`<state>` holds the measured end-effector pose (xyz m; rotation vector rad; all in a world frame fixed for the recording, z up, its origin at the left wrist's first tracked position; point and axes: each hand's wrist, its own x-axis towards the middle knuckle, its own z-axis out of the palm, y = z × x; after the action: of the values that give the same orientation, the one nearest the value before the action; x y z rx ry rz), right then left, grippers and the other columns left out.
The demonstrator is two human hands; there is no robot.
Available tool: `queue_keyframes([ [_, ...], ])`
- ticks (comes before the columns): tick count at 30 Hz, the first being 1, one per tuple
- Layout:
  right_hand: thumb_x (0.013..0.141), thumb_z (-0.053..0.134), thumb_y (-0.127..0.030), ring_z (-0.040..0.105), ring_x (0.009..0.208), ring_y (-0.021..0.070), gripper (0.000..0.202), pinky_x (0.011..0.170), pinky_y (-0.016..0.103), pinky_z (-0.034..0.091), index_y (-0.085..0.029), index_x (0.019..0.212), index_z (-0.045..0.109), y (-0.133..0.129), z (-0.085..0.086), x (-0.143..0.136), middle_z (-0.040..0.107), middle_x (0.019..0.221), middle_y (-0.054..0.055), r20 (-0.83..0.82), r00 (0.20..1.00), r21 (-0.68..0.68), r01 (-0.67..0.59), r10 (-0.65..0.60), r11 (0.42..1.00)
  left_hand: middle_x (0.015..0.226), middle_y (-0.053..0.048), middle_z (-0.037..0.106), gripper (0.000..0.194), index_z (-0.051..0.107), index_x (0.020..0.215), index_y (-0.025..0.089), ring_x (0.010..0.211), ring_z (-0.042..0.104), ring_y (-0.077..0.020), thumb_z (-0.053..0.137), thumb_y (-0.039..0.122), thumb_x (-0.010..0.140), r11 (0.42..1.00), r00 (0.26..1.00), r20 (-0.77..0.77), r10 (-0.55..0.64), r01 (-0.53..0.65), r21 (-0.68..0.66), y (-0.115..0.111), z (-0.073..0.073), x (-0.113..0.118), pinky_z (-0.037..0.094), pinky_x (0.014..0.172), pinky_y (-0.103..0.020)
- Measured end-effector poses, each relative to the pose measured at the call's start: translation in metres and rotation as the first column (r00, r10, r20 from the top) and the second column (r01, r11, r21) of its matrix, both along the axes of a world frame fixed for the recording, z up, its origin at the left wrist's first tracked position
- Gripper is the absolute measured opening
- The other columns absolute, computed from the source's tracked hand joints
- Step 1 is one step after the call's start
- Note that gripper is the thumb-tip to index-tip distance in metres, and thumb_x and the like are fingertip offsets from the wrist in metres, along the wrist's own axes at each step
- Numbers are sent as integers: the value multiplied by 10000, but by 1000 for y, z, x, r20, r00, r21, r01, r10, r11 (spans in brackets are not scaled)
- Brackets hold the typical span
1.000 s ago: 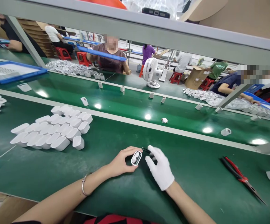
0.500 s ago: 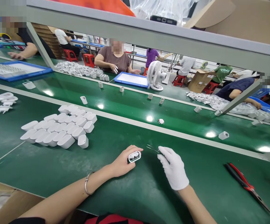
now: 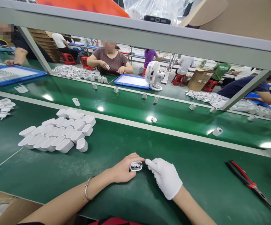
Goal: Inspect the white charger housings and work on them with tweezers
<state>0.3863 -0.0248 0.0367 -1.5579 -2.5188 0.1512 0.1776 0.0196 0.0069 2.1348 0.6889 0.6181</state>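
Since the earlier frame, the gloved right hand [image 3: 167, 177] was brought back, pinched, against the white shell [image 3: 136, 166], which was clamped in the left hand [image 3: 123, 168]; light, rigid, best gripped by its sides.

Left hand [image 3: 122, 170] wraps white casing [image 3: 136, 166]; only its open end shows. Tool in gloved right hand [image 3: 165, 176] too thin to identify. Pliers [image 3: 251, 185] tip fades near right edge.

No legible text, labels or signs.
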Motion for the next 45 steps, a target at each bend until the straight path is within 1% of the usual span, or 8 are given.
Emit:
queue_keyframes([
  [16,823,470,-207,601,926,238,270,779,362,470,-299,946,692,16,-15,45,647,1049,36,-28,958,-247,271,-287,930,1034,-22,570,722,460,1253,244,1014,493,-180,366,-33,592,963,974,104,203,-180,-198,10,-5,-4,374,946,-358],
  [22,768,572,-258,418,1232,268,652,972,416,401,-271,1380,349,12,-22,-6,408,1393,83,-278,957,-65,66,-82,996,1221,-45,441,852,265,1399,270,1099,433,-192,380,9,596,912,942,249,226,-115,-393,7,-17,2,383,919,-350],
  [28,836,487,-251,608,901,165,337,817,269,480,-279,1167,546,62,-25,-39,639,1026,19,-531,846,-96,-18,-36,995,1352,-48,302,957,-59,1436,321,1095,413,-212,412,67,643,913,948,-29,317,-313,-261,5,9,-19,403,905,-371],
  [30,847,475,-339,614,841,179,347,765,279,487,-222,1171,515,104,-19,-22,641,977,47,-526,789,-114,304,-317,946,1367,-70,324,820,83,1448,278,1211,312,-277,420,105,721,835,794,-264,547,-542,101,5,27,-43,289,1003,-461],
  [34,871,385,-360,596,853,260,361,723,377,462,-147,1143,489,179,-5,35,596,1016,150,-383,664,-105,659,-642,745,1327,-225,358,536,356,1336,24,1172,338,-376,374,179,824,346,135,-352,926,-677,649,1,34,-95,350,897,-506],
  [37,841,409,-265,542,979,330,352,795,471,405,-120,1152,489,201,-2,57,573,1040,200,-331,630,-81,723,-703,686,1303,-247,387,404,500,1180,1,1113,396,-359,331,193,867,234,-36,-320,947,-608,759,-4,14,-124,409,813,-456],
  [41,783,510,-232,283,1257,340,603,981,479,237,-126,1343,310,205,-4,25,357,1351,209,-303,805,117,563,-510,818,1285,-210,428,296,612,967,76,1095,406,-367,351,180,872,248,-10,-324,946,-622,743,-4,-5,-134,415,776,-469],
  [45,779,547,-272,266,1281,259,661,988,352,266,-165,1379,293,225,-5,-38,310,1420,129,-247,932,116,302,-267,946,1219,-176,489,156,602,860,105,1011,486,-300,456,148,826,466,342,-319,884,-694,548,15,0,-96,394,862,-443],
])
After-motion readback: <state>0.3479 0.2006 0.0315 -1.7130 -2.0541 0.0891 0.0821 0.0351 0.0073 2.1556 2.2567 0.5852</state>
